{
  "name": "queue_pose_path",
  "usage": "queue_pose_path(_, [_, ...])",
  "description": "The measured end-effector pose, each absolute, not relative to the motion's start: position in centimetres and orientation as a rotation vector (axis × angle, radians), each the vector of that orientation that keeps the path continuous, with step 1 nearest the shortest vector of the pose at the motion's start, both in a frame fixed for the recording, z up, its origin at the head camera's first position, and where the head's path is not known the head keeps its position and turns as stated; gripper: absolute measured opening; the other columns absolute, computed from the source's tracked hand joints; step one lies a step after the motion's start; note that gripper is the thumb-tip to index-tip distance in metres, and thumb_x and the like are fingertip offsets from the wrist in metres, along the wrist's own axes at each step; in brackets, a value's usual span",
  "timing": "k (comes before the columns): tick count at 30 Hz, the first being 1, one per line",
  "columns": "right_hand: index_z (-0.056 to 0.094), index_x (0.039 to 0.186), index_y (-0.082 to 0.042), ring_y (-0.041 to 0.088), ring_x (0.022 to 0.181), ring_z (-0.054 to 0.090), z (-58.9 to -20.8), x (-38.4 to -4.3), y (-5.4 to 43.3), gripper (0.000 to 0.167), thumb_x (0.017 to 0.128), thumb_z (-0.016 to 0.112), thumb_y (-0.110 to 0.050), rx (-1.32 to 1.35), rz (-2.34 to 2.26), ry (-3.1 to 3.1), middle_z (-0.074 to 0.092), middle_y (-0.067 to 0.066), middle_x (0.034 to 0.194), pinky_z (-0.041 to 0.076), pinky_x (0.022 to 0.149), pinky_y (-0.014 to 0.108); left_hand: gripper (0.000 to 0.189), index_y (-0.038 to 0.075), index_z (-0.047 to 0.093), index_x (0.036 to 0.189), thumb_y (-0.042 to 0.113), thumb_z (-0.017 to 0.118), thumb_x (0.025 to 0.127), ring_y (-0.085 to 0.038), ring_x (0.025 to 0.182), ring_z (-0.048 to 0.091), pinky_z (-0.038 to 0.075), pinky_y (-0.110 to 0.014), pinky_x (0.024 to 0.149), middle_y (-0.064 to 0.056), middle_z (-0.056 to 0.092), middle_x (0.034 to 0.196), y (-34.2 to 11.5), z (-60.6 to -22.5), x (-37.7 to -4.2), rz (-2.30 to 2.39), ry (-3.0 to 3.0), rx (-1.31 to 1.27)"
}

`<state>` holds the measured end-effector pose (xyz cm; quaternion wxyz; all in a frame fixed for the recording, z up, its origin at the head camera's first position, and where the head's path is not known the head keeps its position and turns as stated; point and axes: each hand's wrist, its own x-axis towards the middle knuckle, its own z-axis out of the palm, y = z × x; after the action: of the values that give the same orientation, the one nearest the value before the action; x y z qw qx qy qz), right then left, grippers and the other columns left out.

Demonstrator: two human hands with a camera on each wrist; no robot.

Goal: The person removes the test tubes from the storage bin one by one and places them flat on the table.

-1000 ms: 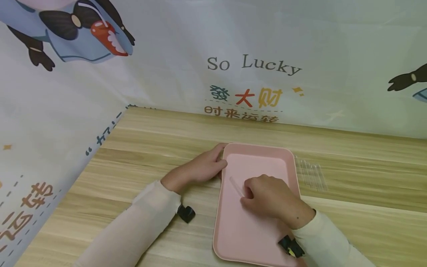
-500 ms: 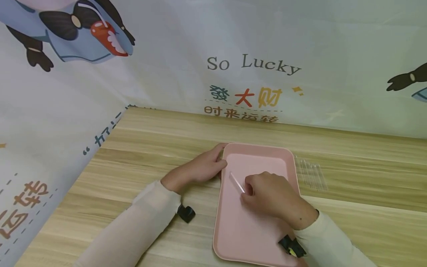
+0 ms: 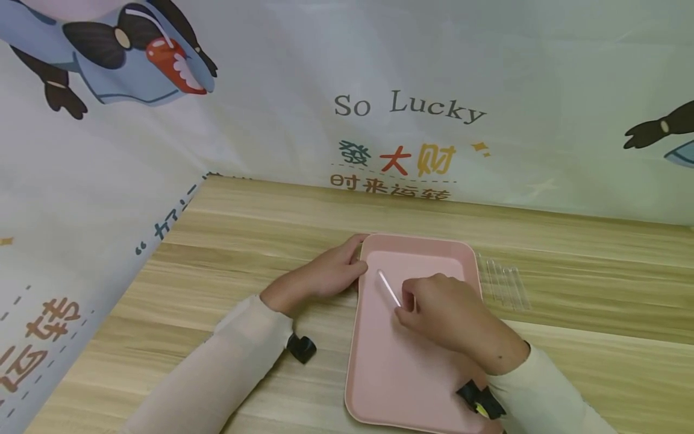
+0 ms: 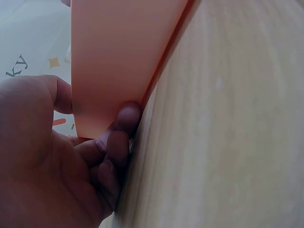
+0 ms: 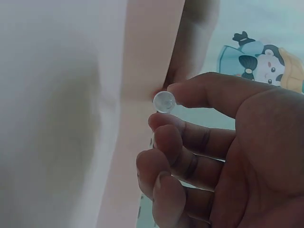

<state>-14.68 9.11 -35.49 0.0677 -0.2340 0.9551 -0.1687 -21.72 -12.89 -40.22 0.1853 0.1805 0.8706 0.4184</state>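
A pink rectangular tray [image 3: 379, 374] lies on the table. My left hand [image 3: 338, 268] grips its upper left side; in the left wrist view the thumb is at the rim and curled fingers touch the outer wall [image 4: 118, 52]. Over the tray's inside, my right hand [image 3: 441, 310] pinches a slim clear tube [image 3: 389, 288] between thumb and forefinger. The tube points to the upper left. Its round end [image 5: 164, 101] faces the camera in the right wrist view, where the other fingers curl loosely below it.
Several similar clear tubes [image 3: 508, 284] lie side by side on the wood-grain table [image 3: 260, 223], just right of the tray. A printed curtain [image 3: 271, 90] stands along the back and left table edges.
My right hand has shifted slightly up and to the right with the tube, whose far end now sits higher. The left hand stays in place on the tray.
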Motion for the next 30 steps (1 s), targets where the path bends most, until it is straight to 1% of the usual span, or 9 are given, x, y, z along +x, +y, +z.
queue_pose_path(9, [0.054,0.067,-0.021,0.009,0.051,0.045,-34.7,-14.7,9.7,0.025,0.088,0.067,-0.024,-0.734,-0.535,2.908,0.048,-0.007,0.056,0.035,0.048,0.027,0.057,0.022,0.032,0.154,0.022,0.043,0.098,-0.012,0.079,0.064,0.048,-0.032,0.081,0.000,0.072,0.083,-12.9,-40.2,-21.7,1.187,2.442,0.492])
queue_pose_path(14, [0.056,0.068,-0.020,0.008,0.049,0.044,-34.3,-14.7,10.1,0.023,0.088,0.067,-0.024,-0.716,-0.561,2.909,0.048,-0.008,0.055,0.035,0.048,0.026,0.057,0.022,0.031,0.154,0.023,0.043,0.098,-0.012,0.081,0.064,0.047,-0.032,0.083,0.001,0.072,0.084,-12.9,-40.3,-21.7,1.186,2.443,0.494])
queue_pose_path(23, [0.058,0.071,-0.019,0.009,0.049,0.043,-33.8,-14.9,10.7,0.021,0.088,0.068,-0.023,-0.701,-0.566,2.923,0.050,-0.007,0.056,0.035,0.049,0.027,0.057,0.020,0.032,0.153,0.021,0.042,0.097,-0.013,0.079,0.063,0.046,-0.031,0.079,0.001,0.071,0.082,-12.8,-40.2,-21.8,1.176,2.448,0.497])
queue_pose_path(30, [0.059,0.071,-0.018,0.009,0.049,0.043,-33.6,-15.0,11.1,0.020,0.088,0.068,-0.023,-0.700,-0.597,2.918,0.052,-0.008,0.058,0.036,0.049,0.027,0.057,0.021,0.030,0.154,0.022,0.042,0.098,-0.013,0.081,0.063,0.046,-0.032,0.081,0.002,0.071,0.082,-12.8,-40.3,-21.8,1.156,2.460,0.496])
